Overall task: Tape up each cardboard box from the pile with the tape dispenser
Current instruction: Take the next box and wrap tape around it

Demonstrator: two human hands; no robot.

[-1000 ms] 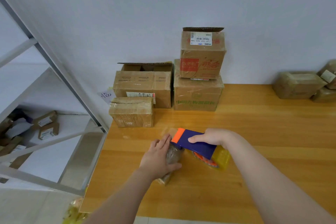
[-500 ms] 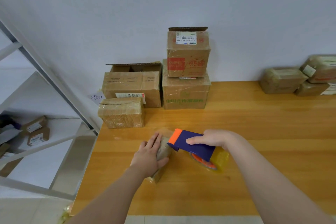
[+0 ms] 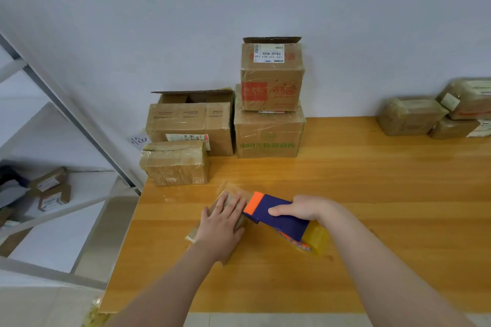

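A small flat cardboard box [image 3: 195, 233] lies near the left front of the wooden table [image 3: 372, 207]. My left hand [image 3: 221, 223] presses flat on its top and hides most of it. My right hand [image 3: 305, 210] grips a blue tape dispenser [image 3: 276, 216] with an orange front edge and a yellowish tape roll [image 3: 316, 240]. The dispenser's orange end touches the box's right side. A pile of cardboard boxes stands at the wall: a small taped box [image 3: 175, 163], an open-topped box [image 3: 191, 125], a large box [image 3: 268, 135] and a box with a red print [image 3: 271, 77] on top of it.
Three tape-wrapped parcels [image 3: 411, 115] sit at the table's far right by the wall. A metal shelf frame [image 3: 79, 125] stands left of the table, with small boxes [image 3: 50, 188] on its lower shelf. The table's left edge runs close to the small box.
The view has shifted right, so the pile sits further left in frame. My left hand has slid slightly along the small box; the dispenser stays pressed at its right side.
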